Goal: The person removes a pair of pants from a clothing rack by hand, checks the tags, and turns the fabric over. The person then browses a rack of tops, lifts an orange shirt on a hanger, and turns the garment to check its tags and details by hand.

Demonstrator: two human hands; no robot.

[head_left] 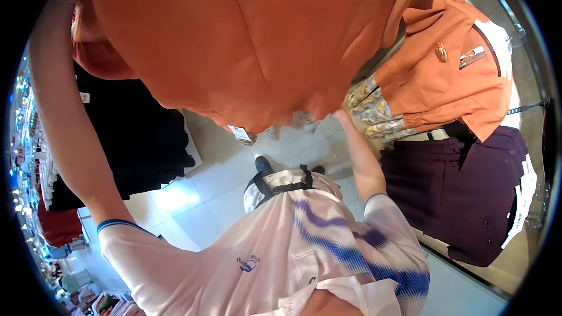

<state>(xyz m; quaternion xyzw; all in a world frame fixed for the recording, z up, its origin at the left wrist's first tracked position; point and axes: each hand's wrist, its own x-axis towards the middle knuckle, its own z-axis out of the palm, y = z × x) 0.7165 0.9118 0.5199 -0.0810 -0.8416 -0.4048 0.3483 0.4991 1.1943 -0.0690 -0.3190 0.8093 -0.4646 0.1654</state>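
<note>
A large orange garment (246,35) fills the top of the view. Its lower edge shows grey-and-yellow patterned cloth (305,122) and a white tag (239,133). My right hand (338,113) reaches up to that lower edge; only the wrist area shows and the fingers are hidden behind the cloth. Along the left side my left arm (76,117) stretches upward beside the garment, and its hand lies beyond the dark upper edge of the view.
On the right, an orange top with patterned hem (451,82) and dark purple garments (451,187) hang from metal rails (500,0). Black garments (129,134) and red cloth (58,225) are at the left. Shiny pale floor tiles (205,187) lie below.
</note>
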